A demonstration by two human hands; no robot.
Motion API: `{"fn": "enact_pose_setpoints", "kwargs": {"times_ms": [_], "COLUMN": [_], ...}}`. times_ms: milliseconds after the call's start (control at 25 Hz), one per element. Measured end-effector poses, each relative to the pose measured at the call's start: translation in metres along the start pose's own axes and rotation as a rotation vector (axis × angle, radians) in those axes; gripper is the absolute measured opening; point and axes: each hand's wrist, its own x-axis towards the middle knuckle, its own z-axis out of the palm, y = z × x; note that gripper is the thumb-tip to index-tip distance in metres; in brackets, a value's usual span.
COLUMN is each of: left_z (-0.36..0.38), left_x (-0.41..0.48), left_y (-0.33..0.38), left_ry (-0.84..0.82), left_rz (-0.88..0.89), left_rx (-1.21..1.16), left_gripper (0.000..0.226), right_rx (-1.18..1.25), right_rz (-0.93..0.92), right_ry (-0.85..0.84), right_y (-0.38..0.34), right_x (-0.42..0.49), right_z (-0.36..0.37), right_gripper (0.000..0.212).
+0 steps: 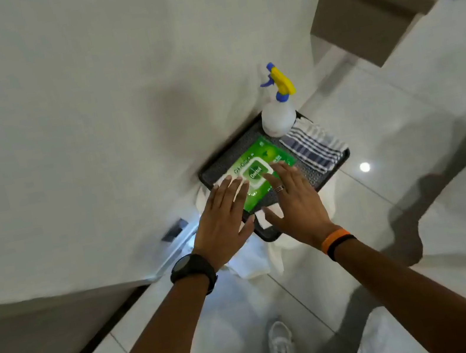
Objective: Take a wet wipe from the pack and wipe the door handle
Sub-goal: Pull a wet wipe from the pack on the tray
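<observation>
The left hand (219, 213) comes in flat with fingers spread, its fingertips lying over the near-left end of the wet wipe pack (258, 168), probably to pin the soft pack down so it does not lift when a wipe is drawn. The pack lies flat on a dark tray (332, 163), label up: bright green, glossy, with a pale rounded flap at its middle that looks closed. The right hand (295, 199), also spread and gripping nothing, rests its fingers by the flap, likely ready to peel it. Something white shows under the hands at the tray's near edge; I cannot tell if it is a wipe. Further right stand a spray bottle (277, 115) and a striped cloth (313, 146), kept clear of the pack. No door handle is clearly visible.
</observation>
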Motion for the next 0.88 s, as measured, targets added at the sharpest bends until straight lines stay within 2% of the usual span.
{"fn": "enact_pose_setpoints", "kwargs": {"times_ms": [240,400,480,640,760,880], "left_z": [0.072,0.106,0.12,0.131,0.128,0.111], "left_x": [0.014,0.024,0.025,0.03,0.033,0.027], "left_y": [0.01,0.016,0.019,0.022,0.022,0.019], "left_ry": [-0.183,-0.277,-0.297,-0.268,-0.285,-0.212], "left_rz": [-0.016,-0.081,-0.13,-0.239,-0.271,-0.284], "left_rx": [-0.096,-0.118,-0.127,-0.153,-0.217,-0.367], "left_gripper": [0.035,0.037,0.033,0.029,0.021,0.021], "right_rx": [-0.054,-0.101,0.005,0.404,0.501,0.582], "right_rz": [0.091,0.139,0.169,0.307,0.435,0.455], "right_ry": [-0.182,-0.267,-0.233,-0.122,-0.123,-0.113], "right_y": [0.026,0.035,0.033,0.027,0.022,0.017], "right_x": [-0.003,-0.003,-0.006,-0.004,0.004,0.004], "right_z": [0.065,0.092,0.1,0.104,0.104,0.092], "right_gripper": [0.049,0.048,0.047,0.055,0.061,0.035]}}
